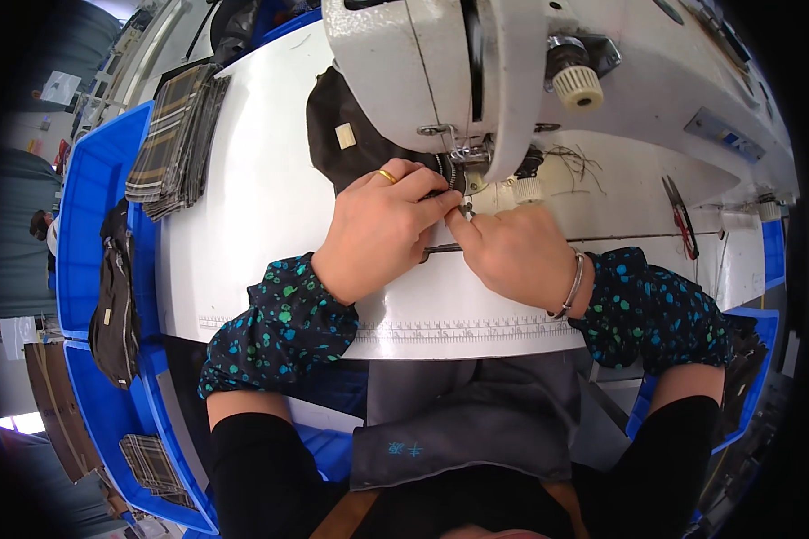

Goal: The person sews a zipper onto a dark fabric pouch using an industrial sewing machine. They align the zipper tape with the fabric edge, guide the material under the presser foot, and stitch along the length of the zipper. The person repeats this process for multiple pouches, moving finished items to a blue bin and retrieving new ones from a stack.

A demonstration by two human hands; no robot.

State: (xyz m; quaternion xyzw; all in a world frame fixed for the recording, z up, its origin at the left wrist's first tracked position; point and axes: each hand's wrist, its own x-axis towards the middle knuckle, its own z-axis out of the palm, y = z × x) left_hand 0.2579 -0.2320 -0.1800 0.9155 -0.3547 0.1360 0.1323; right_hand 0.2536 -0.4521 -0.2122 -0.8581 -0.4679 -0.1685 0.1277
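A dark brown fabric piece (333,108) with a small cream label lies on the white table, partly beneath the sewing machine (413,72). A metal-toothed zipper (452,169) runs along its edge by the presser foot. My left hand (377,225), with a gold ring, is closed on the fabric at the zipper, thumb and fingers pressed together. Against it, just before the presser foot, my right hand (517,256) is closed too, its fingertips pinching the zipper's near end. The exact grip of both hands is partly hidden under the fingers.
Plaid fabric pieces (178,135) are stacked at the table's left. Blue bins (94,216) stand beyond, one with a dark zippered piece (115,305) over its edge. Thread snips (683,220) lie at the right, loose threads (573,166) near the machine. A ruler strip (440,332) follows the front edge.
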